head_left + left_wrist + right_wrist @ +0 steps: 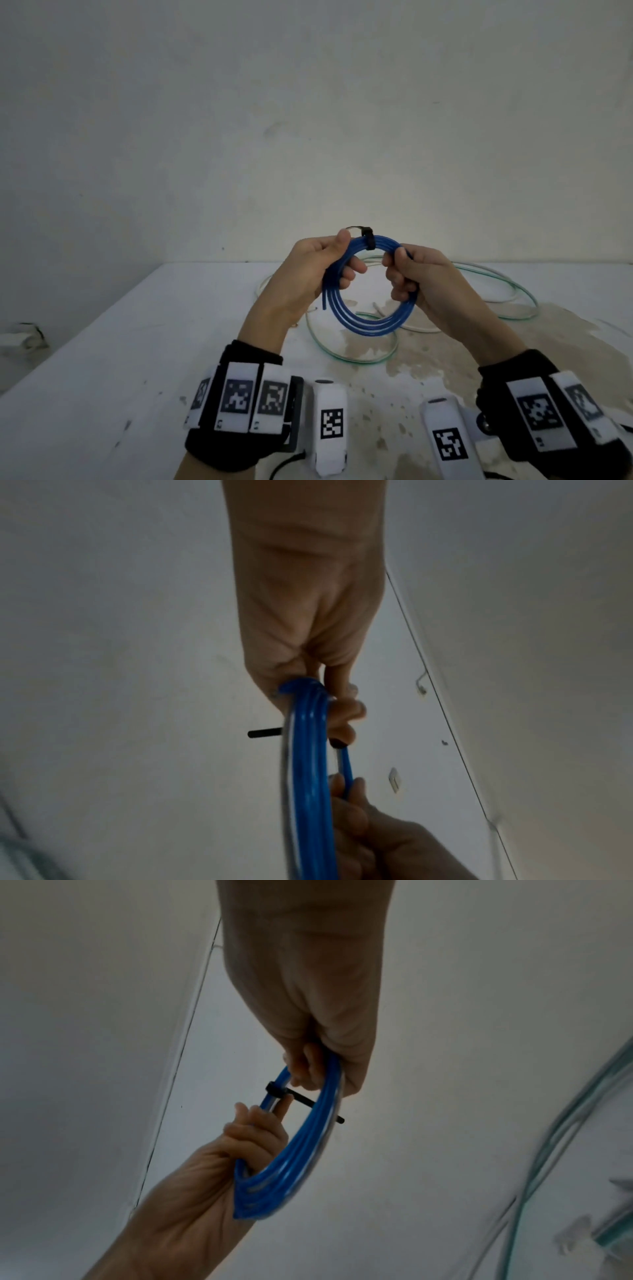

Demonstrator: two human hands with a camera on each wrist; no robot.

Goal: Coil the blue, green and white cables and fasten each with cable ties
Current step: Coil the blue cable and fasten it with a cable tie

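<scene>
Both forearms rise toward the frame's centre, the left hand and right hand raised with fingers curled inward, facing each other.

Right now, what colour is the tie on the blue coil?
Black. The tie shows best in the right wrist view, wrapped around the blue coil.

Our fingers hide the blue cable inside each grip; beyond the right grip, the green cable blurs.

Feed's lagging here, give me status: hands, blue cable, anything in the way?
Both hands, left and right, gripping blue coil, held above table. Black cable tie on at top. Green cable and white cable loose underneath.
</scene>
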